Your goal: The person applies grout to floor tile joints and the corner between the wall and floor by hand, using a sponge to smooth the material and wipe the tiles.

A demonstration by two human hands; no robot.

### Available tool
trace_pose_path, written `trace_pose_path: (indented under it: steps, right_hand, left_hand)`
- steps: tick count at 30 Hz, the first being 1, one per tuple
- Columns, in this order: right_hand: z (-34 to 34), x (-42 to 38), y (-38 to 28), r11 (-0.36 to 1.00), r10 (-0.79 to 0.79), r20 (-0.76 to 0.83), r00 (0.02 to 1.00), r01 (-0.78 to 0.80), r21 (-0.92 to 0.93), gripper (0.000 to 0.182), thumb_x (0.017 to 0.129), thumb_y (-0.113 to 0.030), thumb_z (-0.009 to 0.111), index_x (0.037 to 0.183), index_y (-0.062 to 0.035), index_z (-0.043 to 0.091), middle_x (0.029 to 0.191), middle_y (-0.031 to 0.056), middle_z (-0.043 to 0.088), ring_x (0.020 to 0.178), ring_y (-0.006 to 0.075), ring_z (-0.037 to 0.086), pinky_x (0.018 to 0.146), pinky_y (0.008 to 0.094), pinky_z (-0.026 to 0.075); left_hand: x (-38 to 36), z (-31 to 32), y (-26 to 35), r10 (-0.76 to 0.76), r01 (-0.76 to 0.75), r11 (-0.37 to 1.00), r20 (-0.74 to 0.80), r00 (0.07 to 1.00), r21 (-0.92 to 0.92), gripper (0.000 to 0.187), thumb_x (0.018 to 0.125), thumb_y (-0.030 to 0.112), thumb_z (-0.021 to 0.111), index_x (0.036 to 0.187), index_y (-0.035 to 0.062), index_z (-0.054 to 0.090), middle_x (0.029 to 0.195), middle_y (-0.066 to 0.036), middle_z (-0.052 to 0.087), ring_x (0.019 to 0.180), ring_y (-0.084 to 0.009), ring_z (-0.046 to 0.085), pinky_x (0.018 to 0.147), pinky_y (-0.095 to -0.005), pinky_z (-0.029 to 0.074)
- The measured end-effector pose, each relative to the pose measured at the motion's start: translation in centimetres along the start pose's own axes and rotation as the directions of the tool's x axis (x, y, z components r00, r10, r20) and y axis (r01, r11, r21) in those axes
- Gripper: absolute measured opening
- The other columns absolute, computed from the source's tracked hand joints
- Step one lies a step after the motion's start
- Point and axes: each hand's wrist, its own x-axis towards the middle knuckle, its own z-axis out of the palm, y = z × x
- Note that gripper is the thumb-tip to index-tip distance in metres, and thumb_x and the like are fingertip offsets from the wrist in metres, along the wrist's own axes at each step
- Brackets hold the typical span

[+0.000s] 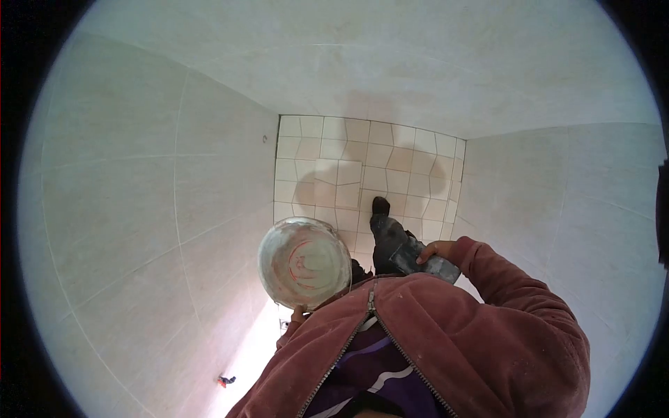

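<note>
My left hand (298,314) grips the rim or handle of a round, whitish bucket (304,262) at its lower edge. Pale residue coats the bucket's inside, with reddish curved marks at the bottom. On the right, my right hand (435,251) is closed on a dark grey, flat tool (440,269), with fingers over its upper side. This tool lies close to my jacket hem, beside my dark trouser leg. Which kind of tool it is, I cannot tell.
Pale tiled walls (132,174) rise on the left, ahead and on the right. Below is a small floor (397,157) of cream tiles with shadows on it. My dark shoe (380,205) stands on it. A small red and dark object (224,381) is at the lower left.
</note>
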Motion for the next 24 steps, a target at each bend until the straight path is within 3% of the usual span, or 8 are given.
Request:
trace_pose_path:
  steps: [2, 3, 8, 14, 15, 18, 21, 24]
  right_hand:
    - [1.1, 0.5, 0.6, 0.999, -0.02, -0.041, 0.999, 0.018, -0.035, 0.038, 0.064, -0.022, 0.066, 0.096, -0.0027, 0.059, 0.086, 0.0109, 0.061, 0.072, 0.0223, 0.058, 0.07, 0.0347, 0.047]
    - [0.9, 1.5, 1.4, 0.999, -0.042, -0.034, 0.999, 0.042, 0.023, 0.037, 0.064, -0.022, 0.066, 0.095, -0.0027, 0.06, 0.086, 0.0107, 0.061, 0.073, 0.0221, 0.058, 0.071, 0.0342, 0.047]
    - [4.6, 1.0, 1.2, 0.992, -0.089, -0.107, 0.99, 0.098, 0.084, 0.033, 0.066, -0.023, 0.065, 0.091, -0.0023, 0.062, 0.088, 0.0109, 0.061, 0.075, 0.0221, 0.057, 0.073, 0.0334, 0.046]
    - [6.9, -1.1, 5.0, 0.983, -0.138, -0.099, 0.985, 0.149, 0.108, 0.039, 0.065, -0.022, 0.064, 0.096, 0.0014, 0.058, 0.088, 0.0131, 0.061, 0.07, 0.0243, 0.058, 0.071, 0.0347, 0.047]
    - [7.5, -2.0, 5.4, 0.967, -0.161, -0.111, 0.981, 0.179, 0.182, 0.039, 0.065, -0.022, 0.064, 0.097, 0.0016, 0.058, 0.088, 0.0131, 0.061, 0.07, 0.0244, 0.058, 0.071, 0.0347, 0.047]
    - [9.8, -3.5, 8.2, 0.873, -0.224, -0.172, 0.959, 0.275, 0.402, 0.04, 0.067, -0.021, 0.063, 0.098, 0.0022, 0.056, 0.086, 0.013, 0.062, 0.069, 0.0248, 0.059, 0.071, 0.035, 0.048]
    - [10.9, -2.9, 10.2, 0.81, -0.217, -0.242, 0.946, 0.313, 0.496, 0.039, 0.067, -0.021, 0.063, 0.098, 0.0018, 0.056, 0.085, 0.0128, 0.062, 0.068, 0.0244, 0.06, 0.071, 0.035, 0.048]
    - [10.1, 0.6, 11.7, 0.797, -0.156, -0.273, 0.949, 0.284, 0.533, 0.036, 0.068, -0.021, 0.063, 0.096, 0.0005, 0.057, 0.084, 0.0123, 0.062, 0.068, 0.0236, 0.06, 0.069, 0.0347, 0.049]
  left_hand:
    - [1.0, -2.4, 3.5, -0.096, 0.102, 0.994, 0.176, 0.98, -0.025, 0.034, 0.073, 0.023, 0.065, 0.097, 0.0019, 0.052, 0.093, -0.01, 0.056, 0.087, -0.0214, 0.055, 0.072, -0.0326, 0.045]
    - [1.5, -1.9, 4.1, -0.261, 0.333, 0.898, 0.262, 0.929, -0.287, 0.035, 0.075, 0.024, 0.062, 0.099, 0.0015, 0.051, 0.098, -0.011, 0.056, 0.087, -0.0214, 0.055, 0.074, -0.0331, 0.046]
    - [4.3, -2.1, 3.1, -0.292, 0.411, 0.862, 0.371, 0.881, -0.297, 0.039, 0.074, 0.026, 0.059, 0.105, 0.0029, 0.049, 0.101, -0.013, 0.055, 0.085, -0.0241, 0.056, 0.072, -0.0354, 0.047]
    - [4.5, -10.8, 12.5, -0.377, 0.618, 0.323, 0.501, 0.779, -0.717, 0.045, 0.073, 0.024, 0.054, 0.111, 0.0029, 0.04, 0.096, -0.01, 0.049, 0.088, -0.025, 0.05, 0.075, -0.0387, 0.044]
    - [3.6, -14.3, 18.9, -0.496, 0.675, 0.186, 0.525, 0.691, -0.713, 0.041, 0.074, 0.022, 0.051, 0.11, 0.0037, 0.041, 0.097, -0.01, 0.049, 0.091, -0.024, 0.047, 0.077, -0.0393, 0.043]
    - [4.5, -14.2, 18.3, -0.561, 0.733, 0.114, 0.566, 0.605, -0.671, 0.041, 0.074, 0.023, 0.05, 0.11, 0.0051, 0.041, 0.101, -0.011, 0.047, 0.088, -0.0255, 0.046, 0.077, -0.0398, 0.042]
    - [4.4, -14.1, 16.7, -0.358, 0.711, 0.17, 0.629, 0.69, -0.683, 0.044, 0.072, 0.025, 0.051, 0.11, 0.0057, 0.041, 0.104, -0.012, 0.046, 0.087, -0.0258, 0.045, 0.078, -0.041, 0.041]
    - [4.7, -14.4, 16.3, -0.347, 0.727, 0.179, 0.649, 0.677, -0.663, 0.047, 0.071, 0.028, 0.055, 0.11, 0.0058, 0.041, 0.104, -0.011, 0.048, 0.088, -0.0237, 0.046, 0.078, -0.0395, 0.041]
